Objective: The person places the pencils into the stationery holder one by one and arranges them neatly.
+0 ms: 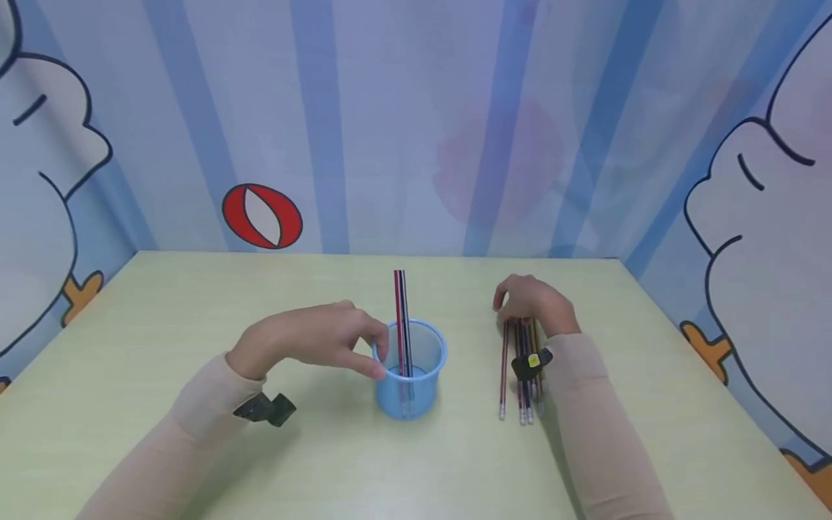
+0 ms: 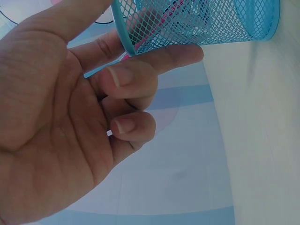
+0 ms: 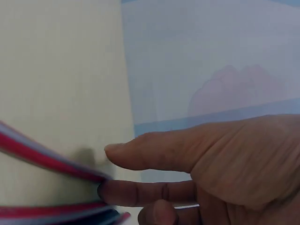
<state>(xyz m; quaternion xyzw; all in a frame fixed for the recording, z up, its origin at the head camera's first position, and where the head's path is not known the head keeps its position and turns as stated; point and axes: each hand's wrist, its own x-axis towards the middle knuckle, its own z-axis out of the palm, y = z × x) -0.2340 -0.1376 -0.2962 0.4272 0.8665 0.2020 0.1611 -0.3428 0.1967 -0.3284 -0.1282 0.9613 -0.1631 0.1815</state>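
Observation:
A blue mesh pen holder stands upright on the table, with a red-striped pencil and a dark striped pencil leaning inside. My left hand holds its left rim between thumb and fingers. In the left wrist view, one finger stretches along the outside of the mesh wall. To the right lies a bunch of striped pencils, their eraser ends toward me. Over their far ends is my right hand. In the right wrist view, its index fingertip touches a red-striped pencil, while the thumb stays apart.
The light table meets a striped blue backdrop at its far edge. Printed cartoon figures cover the side walls, and a red-and-white ball is printed on the back. One pencil lies slightly left of the bunch.

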